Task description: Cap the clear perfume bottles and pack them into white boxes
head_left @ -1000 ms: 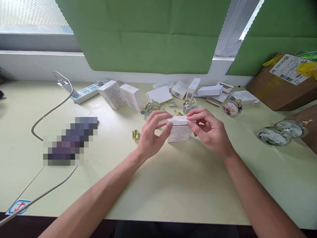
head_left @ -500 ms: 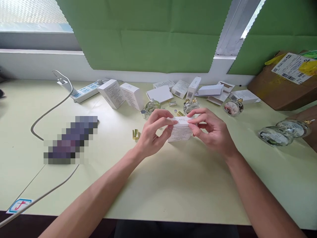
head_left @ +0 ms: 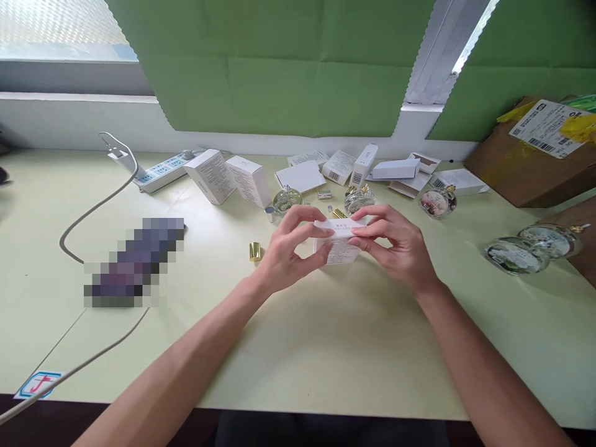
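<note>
Head view, one: camera riding on the person's head, facing forward and down over the table (head_left: 335,347), whose near edge is crossing low in frame. Left hand (head_left: 289,249) and right hand (head_left: 398,248) are showing at close range, around mid-frame; forearms (head_left: 186,363) are extending in from the bottom. Green covering (head_left: 279,68) is filling the upper centre, farther off; cardboard box (head_left: 521,167) is running past the right edge.

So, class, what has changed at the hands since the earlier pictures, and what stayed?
The left hand has moved a fingertip rightward onto the top of the white box, its thumb lower down the front. The right hand has lowered its thumb slightly. The box's printed top shows more fully. Both hands stay on the box; the gold cap and pink-labelled bottle stay put.
</note>
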Tool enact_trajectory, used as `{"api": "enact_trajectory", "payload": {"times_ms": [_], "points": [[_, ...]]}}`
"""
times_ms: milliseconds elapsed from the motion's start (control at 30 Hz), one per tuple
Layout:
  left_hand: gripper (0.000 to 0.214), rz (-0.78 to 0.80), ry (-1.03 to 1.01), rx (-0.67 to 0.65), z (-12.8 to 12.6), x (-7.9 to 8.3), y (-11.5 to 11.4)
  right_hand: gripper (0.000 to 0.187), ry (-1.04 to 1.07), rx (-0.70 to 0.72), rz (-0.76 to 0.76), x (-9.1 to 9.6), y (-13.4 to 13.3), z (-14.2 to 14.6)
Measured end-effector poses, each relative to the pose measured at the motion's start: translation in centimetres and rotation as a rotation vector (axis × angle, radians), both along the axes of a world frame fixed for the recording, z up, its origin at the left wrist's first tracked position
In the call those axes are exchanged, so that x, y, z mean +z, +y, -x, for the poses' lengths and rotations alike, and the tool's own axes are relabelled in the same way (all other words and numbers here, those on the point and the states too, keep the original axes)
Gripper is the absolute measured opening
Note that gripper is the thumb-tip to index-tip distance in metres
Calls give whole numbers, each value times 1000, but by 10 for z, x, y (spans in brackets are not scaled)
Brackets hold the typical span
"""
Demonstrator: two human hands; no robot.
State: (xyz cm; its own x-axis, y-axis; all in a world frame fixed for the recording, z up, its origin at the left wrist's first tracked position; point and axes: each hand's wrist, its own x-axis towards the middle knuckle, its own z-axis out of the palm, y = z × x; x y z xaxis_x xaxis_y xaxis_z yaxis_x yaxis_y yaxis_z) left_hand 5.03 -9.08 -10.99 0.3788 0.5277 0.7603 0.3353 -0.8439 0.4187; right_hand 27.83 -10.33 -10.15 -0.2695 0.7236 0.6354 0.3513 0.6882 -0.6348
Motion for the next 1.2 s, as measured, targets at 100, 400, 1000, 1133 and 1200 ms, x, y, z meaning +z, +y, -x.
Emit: {"api": "enact_trajectory", "payload": {"times_ms": [100, 400, 1000, 1133, 1200], "points": [[16, -36, 13, -2, 0, 0, 2, 9, 29, -5, -9, -2, 0, 1], [42, 6, 81, -67, -3, -5, -7, 14, 13, -171, -77, -5, 7, -4], [61, 212, 67, -19, -10, -14, -15, 27, 110, 35, 488, 1, 5, -28], [67, 194, 199, -71, -11, -9, -18, 27, 164, 132, 517, 2, 7, -26], [68, 186, 239, -81, -11, -7, -18, 27, 154, 158, 462, 3, 8, -24]]}}
